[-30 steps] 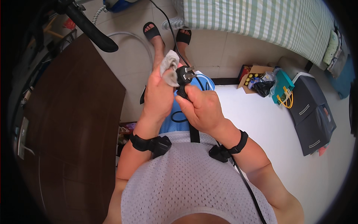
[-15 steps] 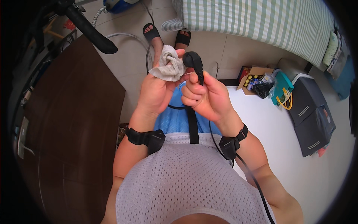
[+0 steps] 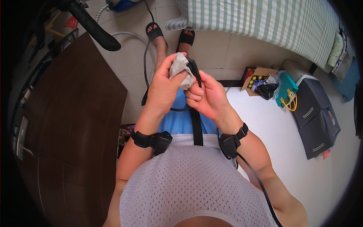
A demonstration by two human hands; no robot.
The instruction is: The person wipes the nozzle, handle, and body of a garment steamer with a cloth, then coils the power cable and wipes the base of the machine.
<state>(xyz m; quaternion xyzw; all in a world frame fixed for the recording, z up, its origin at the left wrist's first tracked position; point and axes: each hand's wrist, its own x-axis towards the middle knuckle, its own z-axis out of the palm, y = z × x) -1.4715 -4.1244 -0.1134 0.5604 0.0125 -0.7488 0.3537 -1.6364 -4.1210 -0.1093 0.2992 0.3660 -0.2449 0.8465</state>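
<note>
My left hand point(image 3: 165, 85) is closed round a crumpled grey-white cloth point(image 3: 180, 68), its thumb lying across the near part. The cloth presses against the head of a black power plug point(image 3: 194, 69), covering part of it. My right hand point(image 3: 208, 94) pinches the plug's cable end between thumb and fingers, just right of the cloth. A black cable point(image 3: 179, 109) loops below both hands, across my blue shorts. Another stretch of black cord point(image 3: 145, 64) hangs down left of my feet. The plug's prongs are hidden.
A dark brown cabinet point(image 3: 72, 125) stands at left, under a black handle point(image 3: 96, 32). A bed with a checked sheet point(image 3: 257, 20) is at the far right. On the white surface point(image 3: 249, 121) are an open carton point(image 3: 261, 72), a teal bag point(image 3: 286, 89) and dark storage boxes point(image 3: 315, 113).
My left hand has brought the cloth right, onto the plug, and closed its thumb over it. My right hand has shifted slightly left, and the plug's head is now partly covered.
</note>
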